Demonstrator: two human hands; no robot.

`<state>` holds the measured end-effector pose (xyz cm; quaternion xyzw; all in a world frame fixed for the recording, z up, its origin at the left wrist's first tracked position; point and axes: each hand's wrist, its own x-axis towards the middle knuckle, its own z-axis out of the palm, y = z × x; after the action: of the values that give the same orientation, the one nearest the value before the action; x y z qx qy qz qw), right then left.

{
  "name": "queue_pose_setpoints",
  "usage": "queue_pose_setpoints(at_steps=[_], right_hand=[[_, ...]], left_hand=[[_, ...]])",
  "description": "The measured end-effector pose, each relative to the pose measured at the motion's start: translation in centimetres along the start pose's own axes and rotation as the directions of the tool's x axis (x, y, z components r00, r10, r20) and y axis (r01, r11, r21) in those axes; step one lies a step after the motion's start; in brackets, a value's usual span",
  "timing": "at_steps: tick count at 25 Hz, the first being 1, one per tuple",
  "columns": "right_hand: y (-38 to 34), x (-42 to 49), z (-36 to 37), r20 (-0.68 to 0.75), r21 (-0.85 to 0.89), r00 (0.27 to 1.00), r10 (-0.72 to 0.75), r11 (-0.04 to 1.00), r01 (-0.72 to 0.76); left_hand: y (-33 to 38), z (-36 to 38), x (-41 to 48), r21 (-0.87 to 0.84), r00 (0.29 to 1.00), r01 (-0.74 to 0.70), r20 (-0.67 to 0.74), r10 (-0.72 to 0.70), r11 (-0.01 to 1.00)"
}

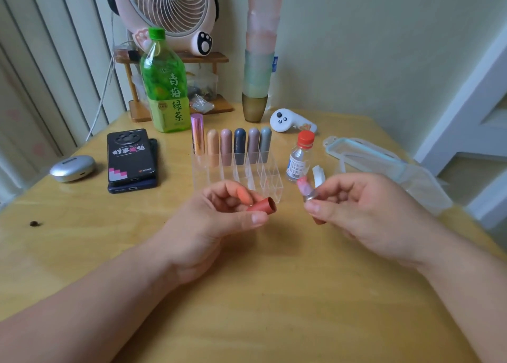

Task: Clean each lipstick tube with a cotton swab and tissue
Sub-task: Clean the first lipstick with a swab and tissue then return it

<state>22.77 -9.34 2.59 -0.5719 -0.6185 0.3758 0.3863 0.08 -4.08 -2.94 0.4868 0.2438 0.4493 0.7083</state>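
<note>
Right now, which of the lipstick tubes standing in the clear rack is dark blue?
The dark blue tube, fourth from the left in the clear rack, between the pink tube and the mauve tube.

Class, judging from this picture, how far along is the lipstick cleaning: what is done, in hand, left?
Done: one tube is uncapped; no cleaned tube is evident. In hand: the left hand holds the red cap, the right hand the opened lipstick. Left: six capped tubes stand in the clear organizer, their state unclear.

The green bottle (164, 88), upper left of centre, reads 青梅绿茶 down its label. The black phone case (130, 154), at left, bears upside-down characters, seemingly 好事发生. The print on the small bottle (299, 159) is too small to read.
</note>
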Motion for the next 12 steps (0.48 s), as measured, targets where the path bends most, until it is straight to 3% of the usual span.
queue_pose_setpoints(at_steps=[3, 6, 9, 12], right_hand=[[0.1, -0.2, 1.3, 0.004, -0.042, 0.998, -0.06, 0.997, 0.06], [2.0, 0.4, 2.2, -0.091, -0.045, 0.992, -0.093, 0.995, 0.089], [3.7, 0.7, 2.4, -0.174, 0.031, 0.982, -0.069, 0.997, 0.075], [4.5, 0.7, 2.3, -0.176, 0.041, 0.983, -0.058, 0.997, 0.066]], left_hand=[[-0.1, 0.5, -0.1, -0.051, 0.998, 0.054, -0.01, -0.054, 0.997], [-0.6, 0.3, 0.3, -0.009, 0.998, 0.054, 0.036, -0.053, 0.999], [-0.9, -0.2, 0.4, 0.256, 0.993, -0.008, 0.112, -0.021, 0.967], [-1.2, 0.2, 0.3, 0.498, 0.994, -0.08, 0.1, 0.035, 0.863]])
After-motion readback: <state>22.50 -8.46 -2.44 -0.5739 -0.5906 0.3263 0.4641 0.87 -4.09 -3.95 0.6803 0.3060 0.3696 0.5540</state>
